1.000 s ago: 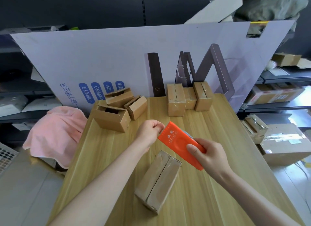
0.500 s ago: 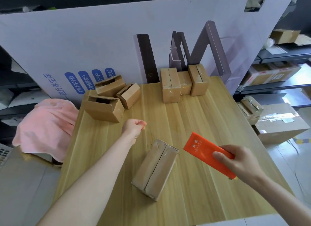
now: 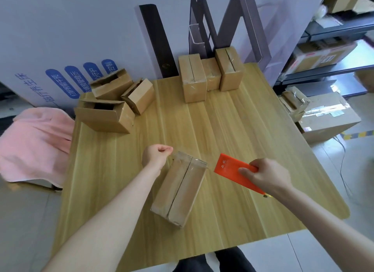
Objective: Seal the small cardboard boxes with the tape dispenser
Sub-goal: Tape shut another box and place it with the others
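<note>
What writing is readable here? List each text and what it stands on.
"疗养生床", blue, on the pale board; the character before it is unclear.
White writing in the board's four blue ovals: too blurred.
White mark on the orange tape dispenser: too small.
Labels on the shelf boxes: blurred.

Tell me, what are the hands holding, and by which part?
The right hand grips the orange tape dispenser by its near end. The left hand is curled beside the box; whether it pinches anything cannot be told.

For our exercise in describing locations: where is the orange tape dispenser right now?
In the head view, the right hand grips the orange tape dispenser over the wooden table, right of centre, just right of the nearest cardboard box.
</note>
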